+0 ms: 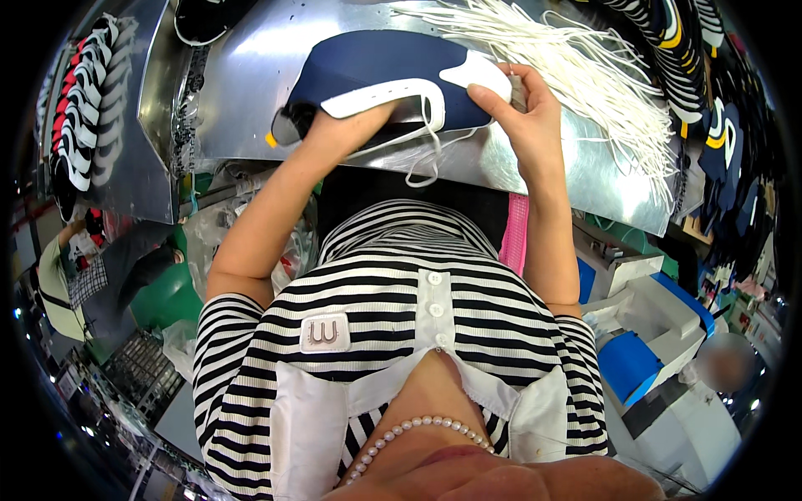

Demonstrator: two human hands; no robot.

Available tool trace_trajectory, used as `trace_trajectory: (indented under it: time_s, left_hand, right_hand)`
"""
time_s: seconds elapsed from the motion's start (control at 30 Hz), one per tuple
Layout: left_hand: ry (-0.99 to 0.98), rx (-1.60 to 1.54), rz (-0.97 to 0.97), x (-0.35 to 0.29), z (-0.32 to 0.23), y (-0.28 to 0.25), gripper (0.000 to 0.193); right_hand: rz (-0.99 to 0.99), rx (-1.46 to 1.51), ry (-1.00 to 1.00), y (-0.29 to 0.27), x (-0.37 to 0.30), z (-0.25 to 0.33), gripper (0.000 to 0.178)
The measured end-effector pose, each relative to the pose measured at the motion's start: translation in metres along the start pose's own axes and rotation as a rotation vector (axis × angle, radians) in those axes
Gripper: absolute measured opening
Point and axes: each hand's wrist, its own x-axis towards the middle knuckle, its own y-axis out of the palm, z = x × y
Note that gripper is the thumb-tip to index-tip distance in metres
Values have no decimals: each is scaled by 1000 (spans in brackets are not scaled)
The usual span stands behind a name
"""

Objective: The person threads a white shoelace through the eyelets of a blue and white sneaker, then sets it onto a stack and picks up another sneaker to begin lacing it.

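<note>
A navy shoe upper with white trim lies on its side on a shiny metal worktable. My left hand is pushed inside its opening, fingers hidden. My right hand grips the white heel end from the right, thumb on top. A white lace hangs in loops from the upper over the table's near edge. A thick bundle of white laces lies just beyond my right hand.
Racks of finished uppers stand at far left and far right. Another dark shoe lies at the table's back. Blue-and-white machines sit at my right. Another person works at lower left.
</note>
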Motion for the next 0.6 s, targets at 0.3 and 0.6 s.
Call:
trace_trajectory:
  time_s: [0.3, 0.6]
  left_hand:
    - [151, 480, 349, 4, -24, -27, 26]
    - [494, 584, -20, 13, -39, -10, 18]
  right_hand:
    - [-187, 267, -17, 0, 31, -24, 29]
    - [200, 280, 114, 33, 4, -47, 14]
